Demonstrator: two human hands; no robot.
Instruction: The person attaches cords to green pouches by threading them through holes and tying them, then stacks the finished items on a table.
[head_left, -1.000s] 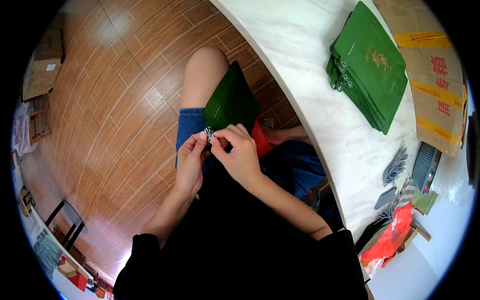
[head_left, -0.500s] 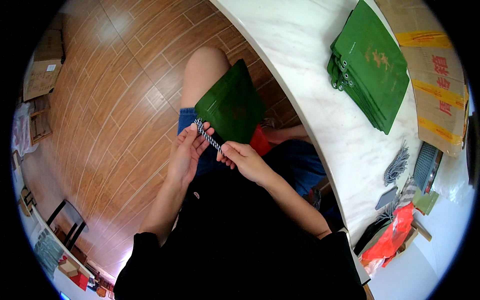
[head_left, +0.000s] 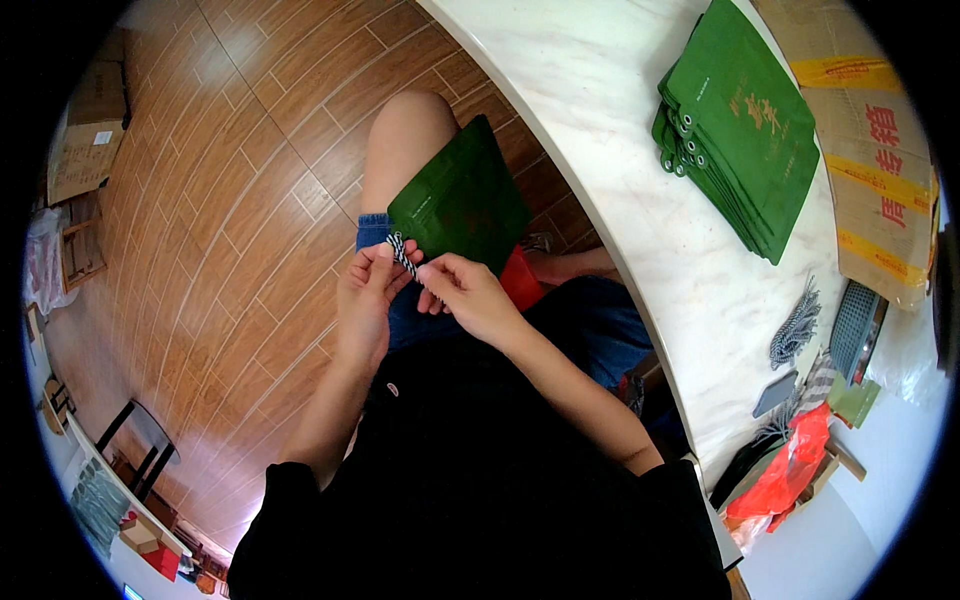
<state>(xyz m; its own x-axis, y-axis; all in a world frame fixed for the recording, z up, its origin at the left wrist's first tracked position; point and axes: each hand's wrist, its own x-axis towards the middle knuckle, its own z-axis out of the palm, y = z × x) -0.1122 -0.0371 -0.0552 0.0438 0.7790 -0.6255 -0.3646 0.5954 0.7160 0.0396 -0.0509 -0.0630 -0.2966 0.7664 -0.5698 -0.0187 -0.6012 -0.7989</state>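
Green and flat, a paper bag (head_left: 462,200) lies on the person's lap, its near edge just beyond the fingertips of both hands and its far end reaching up beside the bare knee. The left hand (head_left: 365,300) is curled nearly closed, its thumb and forefinger pinching one end of a black-and-white twisted cord (head_left: 401,254) right at the bag's near corner. The right hand (head_left: 466,293) sits just beside it, fingers folded in and pinching the same cord a little lower, so the two hands almost touch over the blue shorts. A red thing (head_left: 521,281), only partly seen, pokes out beneath the bag on the far side of the right hand. Well off to the right of the hands, on the white marble table (head_left: 600,130), rests a stack of the same green bags (head_left: 742,125) with metal eyelets along one edge, and nearer along the table lies a bundle of loose cords (head_left: 797,324). Wooden floor (head_left: 200,250) spreads out to the left of the left hand.
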